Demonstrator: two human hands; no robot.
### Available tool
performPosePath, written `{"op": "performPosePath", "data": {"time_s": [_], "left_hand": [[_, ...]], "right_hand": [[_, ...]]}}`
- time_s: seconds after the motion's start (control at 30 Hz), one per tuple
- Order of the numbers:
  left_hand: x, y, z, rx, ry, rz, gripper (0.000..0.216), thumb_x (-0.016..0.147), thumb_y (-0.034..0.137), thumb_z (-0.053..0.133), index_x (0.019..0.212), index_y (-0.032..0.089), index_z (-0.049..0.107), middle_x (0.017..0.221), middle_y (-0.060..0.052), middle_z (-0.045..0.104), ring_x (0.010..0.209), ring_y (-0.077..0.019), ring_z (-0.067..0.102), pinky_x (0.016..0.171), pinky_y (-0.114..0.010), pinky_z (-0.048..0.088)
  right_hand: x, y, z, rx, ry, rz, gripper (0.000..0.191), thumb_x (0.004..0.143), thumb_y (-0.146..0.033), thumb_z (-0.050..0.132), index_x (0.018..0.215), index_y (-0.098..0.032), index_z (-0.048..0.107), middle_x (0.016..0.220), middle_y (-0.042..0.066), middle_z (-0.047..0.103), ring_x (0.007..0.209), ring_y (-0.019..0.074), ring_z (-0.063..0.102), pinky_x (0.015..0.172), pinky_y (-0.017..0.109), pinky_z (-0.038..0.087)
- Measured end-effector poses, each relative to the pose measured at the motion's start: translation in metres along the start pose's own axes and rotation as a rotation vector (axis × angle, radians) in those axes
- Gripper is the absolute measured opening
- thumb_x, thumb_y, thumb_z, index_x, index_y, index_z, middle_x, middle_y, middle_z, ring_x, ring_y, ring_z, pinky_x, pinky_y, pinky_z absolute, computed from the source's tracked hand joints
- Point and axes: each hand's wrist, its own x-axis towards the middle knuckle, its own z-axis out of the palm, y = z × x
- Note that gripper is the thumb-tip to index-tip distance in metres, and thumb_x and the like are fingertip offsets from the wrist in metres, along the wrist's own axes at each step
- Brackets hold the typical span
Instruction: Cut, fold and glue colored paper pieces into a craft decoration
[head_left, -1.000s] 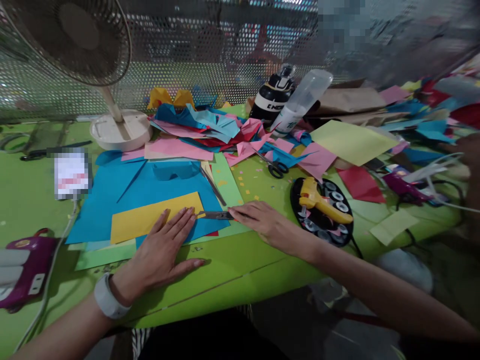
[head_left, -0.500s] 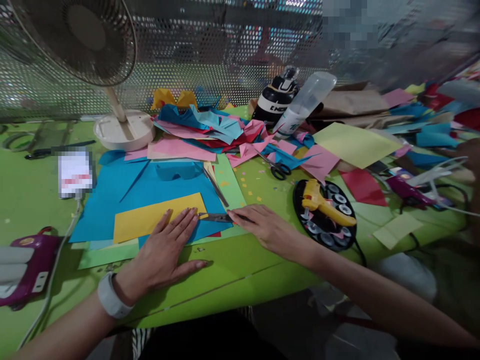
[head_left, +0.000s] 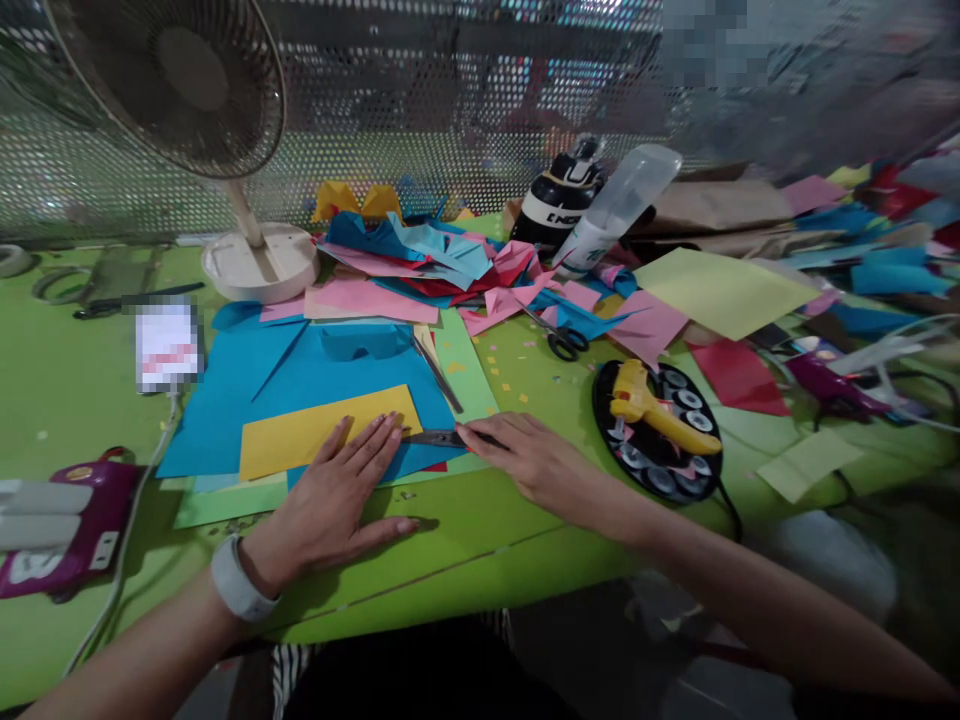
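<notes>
My left hand (head_left: 341, 490) lies flat with its fingers stretched out, pressing on the lower right part of a yellow paper strip (head_left: 300, 430). Dark scissors (head_left: 435, 438) rest in my right hand (head_left: 532, 460), their blades pointing left at the strip's right end, close to my left fingertips. The handles are mostly hidden by the fingers. Beneath the strip are a blue sheet (head_left: 225, 390) and a green sheet (head_left: 221, 508). A cut blue paper piece (head_left: 364, 342) and a thin dark metal tool (head_left: 439, 375) lie just beyond.
A yellow glue gun (head_left: 660, 415) sits on a round black tray (head_left: 604, 405). Other scissors (head_left: 568, 344) lie near paper scraps (head_left: 450, 255). Bottles (head_left: 551, 205) stand behind. Leftward are a fan (head_left: 259, 265), a phone (head_left: 166, 345) on a cable and a purple device (head_left: 97, 520).
The view has shifted slightly, so the tabletop things appear a little farther right. My left hand stays flat on the yellow strip, and my right hand keeps hold of the scissors.
</notes>
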Motion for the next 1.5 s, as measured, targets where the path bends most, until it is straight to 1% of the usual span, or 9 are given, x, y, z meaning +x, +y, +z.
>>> {"op": "performPosePath", "data": {"time_s": [0.17, 0.3, 0.43, 0.67, 0.73, 1.0, 1.23, 1.37, 1.5], "left_hand": [[-0.016, -0.003, 0.000, 0.091, 0.065, -0.109, 0.089, 0.088, 0.067, 0.035, 0.152, 0.018, -0.002, 0.156, -0.012, 0.021, 0.144, -0.0269, 0.020, 0.118, -0.047, 0.003], [-0.026, -0.003, 0.005, 0.112, 0.061, -0.111, 0.092, 0.086, 0.069, 0.036, 0.152, 0.017, -0.001, 0.156, -0.011, 0.024, 0.144, -0.0266, 0.021, 0.118, -0.045, 0.006], [-0.026, -0.002, 0.007, 0.112, 0.065, -0.120, 0.094, 0.085, 0.071, 0.035, 0.152, 0.016, -0.001, 0.156, -0.012, 0.022, 0.144, -0.0273, 0.019, 0.118, -0.047, 0.006], [-0.024, 0.001, 0.004, 0.106, 0.038, -0.155, 0.086, 0.084, 0.071, 0.037, 0.151, 0.021, 0.017, 0.156, -0.009, 0.025, 0.144, -0.0279, 0.019, 0.118, -0.049, 0.009], [-0.024, 0.001, 0.004, 0.100, 0.040, -0.159, 0.086, 0.084, 0.071, 0.038, 0.151, 0.021, 0.019, 0.156, -0.009, 0.026, 0.144, -0.0281, 0.019, 0.118, -0.049, 0.009], [-0.024, 0.000, 0.004, 0.121, 0.050, -0.140, 0.085, 0.085, 0.070, 0.038, 0.151, 0.020, 0.018, 0.157, -0.011, 0.023, 0.144, -0.0280, 0.019, 0.117, -0.049, 0.009], [-0.023, -0.001, 0.007, 0.129, 0.042, -0.134, 0.086, 0.085, 0.070, 0.038, 0.152, 0.019, 0.014, 0.157, -0.011, 0.019, 0.145, -0.0284, 0.017, 0.117, -0.049, 0.005], [-0.023, -0.001, 0.007, 0.118, 0.059, -0.137, 0.087, 0.085, 0.069, 0.038, 0.152, 0.021, 0.011, 0.157, -0.010, 0.020, 0.144, -0.0283, 0.019, 0.117, -0.048, 0.005], [-0.023, 0.001, 0.005, 0.116, 0.059, -0.140, 0.087, 0.085, 0.070, 0.038, 0.152, 0.022, 0.008, 0.157, -0.010, 0.020, 0.144, -0.0282, 0.020, 0.117, -0.048, 0.006]], "right_hand": [[0.000, -0.001, 0.001, -0.016, 0.014, -0.003, 0.061, 0.077, 0.007, 0.040, 0.135, -0.011, 0.046, 0.122, 0.015, 0.057, 0.111, 0.0262, 0.051, 0.091, 0.043, 0.049], [0.002, -0.002, 0.003, 0.006, 0.043, 0.001, 0.058, 0.080, 0.006, 0.039, 0.135, -0.010, 0.046, 0.120, 0.015, 0.057, 0.107, 0.0257, 0.052, 0.088, 0.043, 0.050], [0.003, -0.004, 0.003, 0.005, 0.072, 0.006, 0.058, 0.080, 0.006, 0.037, 0.135, -0.011, 0.046, 0.119, 0.016, 0.056, 0.108, 0.0263, 0.051, 0.087, 0.043, 0.051], [0.002, -0.005, -0.005, -0.031, 0.083, -0.010, 0.054, 0.081, 0.005, 0.036, 0.132, -0.008, 0.049, 0.114, 0.016, 0.057, 0.104, 0.0260, 0.052, 0.087, 0.044, 0.050], [0.002, -0.003, -0.005, -0.025, 0.107, -0.006, 0.052, 0.083, 0.004, 0.035, 0.132, -0.008, 0.049, 0.113, 0.016, 0.057, 0.103, 0.0257, 0.052, 0.086, 0.044, 0.050], [0.014, -0.008, 0.001, -0.025, 0.057, -0.012, 0.055, 0.079, 0.007, 0.034, 0.132, -0.003, 0.048, 0.117, 0.019, 0.056, 0.106, 0.0274, 0.050, 0.084, 0.043, 0.051], [0.021, -0.009, 0.010, 0.000, 0.066, -0.016, 0.060, 0.078, 0.007, 0.035, 0.135, -0.008, 0.045, 0.118, 0.017, 0.056, 0.107, 0.0269, 0.048, 0.085, 0.045, 0.050], [0.017, -0.008, 0.007, 0.018, 0.045, -0.022, 0.066, 0.074, 0.009, 0.035, 0.136, -0.010, 0.043, 0.119, 0.016, 0.055, 0.109, 0.0261, 0.048, 0.086, 0.044, 0.049], [0.013, -0.009, 0.005, 0.041, 0.042, -0.029, 0.065, 0.076, 0.008, 0.034, 0.137, -0.010, 0.043, 0.118, 0.017, 0.056, 0.109, 0.0265, 0.048, 0.086, 0.045, 0.049]]}}
